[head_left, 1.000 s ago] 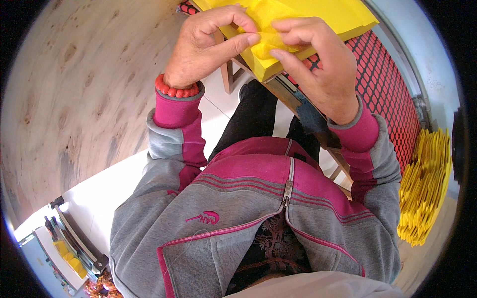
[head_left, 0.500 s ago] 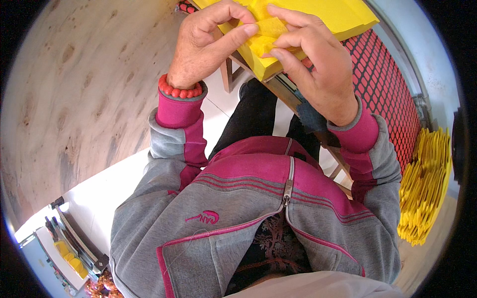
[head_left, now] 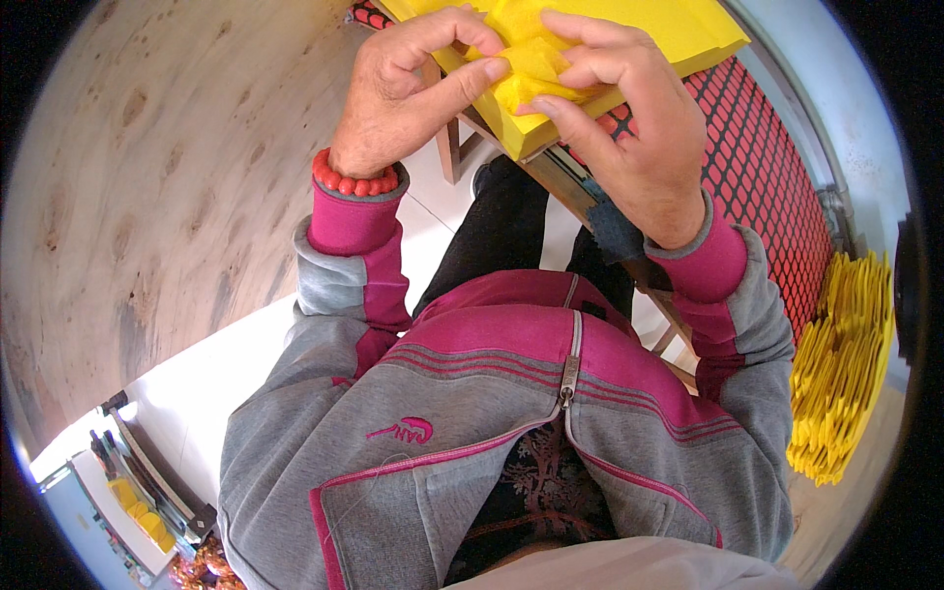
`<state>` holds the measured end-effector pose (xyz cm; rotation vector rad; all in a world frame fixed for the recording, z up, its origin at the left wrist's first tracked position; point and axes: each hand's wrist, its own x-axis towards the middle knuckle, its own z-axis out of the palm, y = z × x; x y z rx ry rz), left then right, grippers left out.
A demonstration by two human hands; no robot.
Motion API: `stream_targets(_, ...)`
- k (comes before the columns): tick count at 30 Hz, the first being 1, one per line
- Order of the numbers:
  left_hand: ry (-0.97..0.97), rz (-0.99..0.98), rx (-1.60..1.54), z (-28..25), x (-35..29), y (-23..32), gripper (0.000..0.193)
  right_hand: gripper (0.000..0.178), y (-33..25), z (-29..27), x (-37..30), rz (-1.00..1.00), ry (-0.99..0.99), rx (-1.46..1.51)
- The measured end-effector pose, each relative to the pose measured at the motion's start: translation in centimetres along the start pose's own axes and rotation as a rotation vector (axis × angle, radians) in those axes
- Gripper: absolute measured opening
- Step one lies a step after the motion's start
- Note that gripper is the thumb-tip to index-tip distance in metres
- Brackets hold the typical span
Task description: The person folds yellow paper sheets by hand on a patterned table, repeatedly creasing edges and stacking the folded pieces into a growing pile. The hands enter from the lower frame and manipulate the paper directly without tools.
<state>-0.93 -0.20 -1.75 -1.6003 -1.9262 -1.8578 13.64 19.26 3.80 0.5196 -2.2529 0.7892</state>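
Note:
A crinkled, thin yellow piece of paper or cloth [head_left: 536, 67] is bunched between my two hands at the top of the view. My left hand [head_left: 408, 84], with a red bead bracelet [head_left: 356, 177] at its wrist, pinches the left edge between thumb and forefinger. On the other side my right hand [head_left: 634, 123] has its thumb at the lower edge and its fingertips curled on the right part. Beneath lies a flat yellow stack [head_left: 683, 34], which looks like sheets or bags. The tips of some left fingers are hidden.
A red and black patterned cover [head_left: 757, 138] lies under the stack, to the right. At the far right stands a pile of folded yellow pieces [head_left: 839, 369]. A wood-grained board [head_left: 157, 187] fills the left. Wooden stool legs [head_left: 449, 149] show below the stack.
My right fingers have spread slightly away from the thumb and shifted right. The yellow piece has opened out and puffed up between my hands. My left hand has barely moved.

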Motion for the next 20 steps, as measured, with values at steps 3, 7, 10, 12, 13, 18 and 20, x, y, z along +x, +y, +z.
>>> stream_targets(3,0.021,-0.001,-0.014,0.09,0.01,-0.23,0.010,0.028,0.21,0.37,0.18,-0.072,0.071,0.006)
stream_targets(7,0.032,-0.012,-0.012,0.14,0.06,-0.03,0.009,0.023,0.40,0.31,0.50,-0.192,0.058,-0.085)
stream_targets(10,0.042,-0.030,0.000,0.31,-0.05,0.24,0.010,0.020,0.46,0.60,0.51,-0.203,0.044,-0.093)
stream_targets(12,0.046,-0.023,-0.015,0.37,-0.04,0.25,0.010,0.019,0.34,0.49,0.44,-0.170,0.028,-0.070)
stream_targets(13,0.048,-0.019,-0.022,0.38,-0.05,0.20,0.010,0.019,0.16,0.24,0.30,-0.144,0.021,-0.048)
stream_targets(18,0.047,-0.030,-0.086,0.16,-0.30,-0.19,0.012,0.021,0.46,0.50,0.27,-0.135,0.012,-0.046)
stream_targets(20,0.013,-0.019,-0.100,-0.16,-0.31,-0.25,0.015,0.021,0.54,0.47,0.18,-0.136,0.011,-0.050)
